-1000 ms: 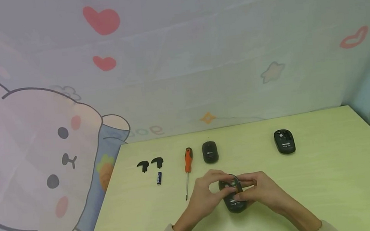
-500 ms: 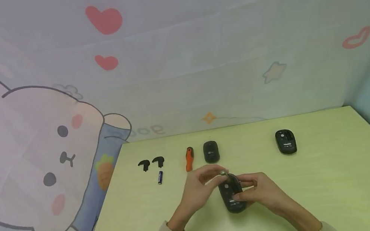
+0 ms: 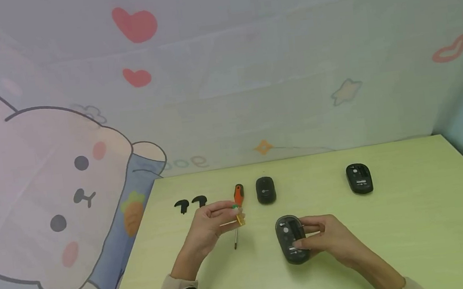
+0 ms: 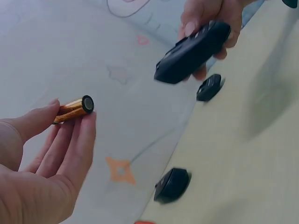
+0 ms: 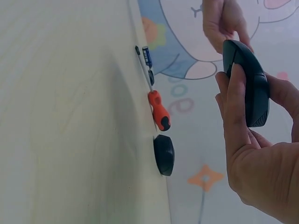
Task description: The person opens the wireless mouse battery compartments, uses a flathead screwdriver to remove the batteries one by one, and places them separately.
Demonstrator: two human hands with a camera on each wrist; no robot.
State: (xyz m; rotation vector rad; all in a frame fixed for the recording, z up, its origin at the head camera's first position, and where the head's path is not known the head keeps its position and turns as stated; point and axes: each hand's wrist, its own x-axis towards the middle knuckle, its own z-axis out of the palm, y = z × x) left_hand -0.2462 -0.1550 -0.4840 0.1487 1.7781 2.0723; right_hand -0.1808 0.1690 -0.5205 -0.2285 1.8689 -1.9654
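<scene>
My left hand [image 3: 204, 227] pinches a gold battery [image 3: 240, 219] between thumb and fingers, above the table and left of the mouse. In the left wrist view one flat end of the battery [image 4: 77, 110] shows. A black computer mouse [image 3: 287, 244] is in my right hand [image 3: 330, 235], underside up, with its battery slot uncovered. The right thumb lies over the underside and the fingers go round the side. In the right wrist view the same mouse [image 5: 257, 88] shows edge-on, with my left hand beyond it partly hidden.
An orange-handled screwdriver [image 3: 239, 193] lies behind my left hand. A second black mouse [image 3: 265, 190] sits upright near the back. Another mouse [image 3: 359, 179] lies underside up at back right. Two black hook-shaped pieces [image 3: 182, 205] are at left. A blue battery [image 5: 147, 56] lies by the screwdriver tip.
My left hand took the gold battery out of the mouse's slot and moved left with it. My right hand stays in place, holding the mouse.
</scene>
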